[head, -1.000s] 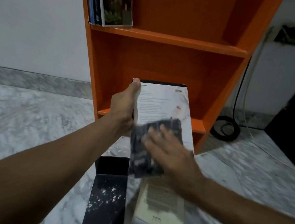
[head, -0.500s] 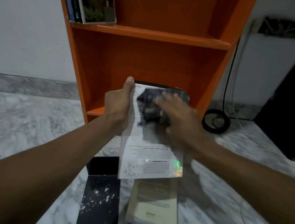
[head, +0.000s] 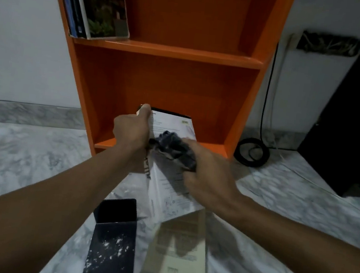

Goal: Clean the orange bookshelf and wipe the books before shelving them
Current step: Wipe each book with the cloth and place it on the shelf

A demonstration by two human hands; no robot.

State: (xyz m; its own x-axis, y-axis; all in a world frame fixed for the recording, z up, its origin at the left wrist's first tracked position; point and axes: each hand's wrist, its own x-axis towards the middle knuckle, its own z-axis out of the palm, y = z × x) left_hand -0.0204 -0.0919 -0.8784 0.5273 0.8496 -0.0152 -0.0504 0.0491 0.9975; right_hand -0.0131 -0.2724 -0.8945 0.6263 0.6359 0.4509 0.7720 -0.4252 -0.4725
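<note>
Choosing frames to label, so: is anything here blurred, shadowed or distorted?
Head view: the right hand and its dark crumpled cloth are motion-smeared; print on the white paperback book is unreadable; the beige book on the marble floor is soft, with shadows across it; the orange wooden bookshelf bows from wide-angle distortion; light is dim.

A black cable point(head: 251, 154) lay coiled on the grey marble floor point(head: 27, 152) against the white wall point(head: 24, 40), one strand running straight up it.

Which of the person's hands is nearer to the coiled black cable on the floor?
Right. The right hand, holding the cloth, is just left of the cable; the left hand grips the book farther left.
</note>
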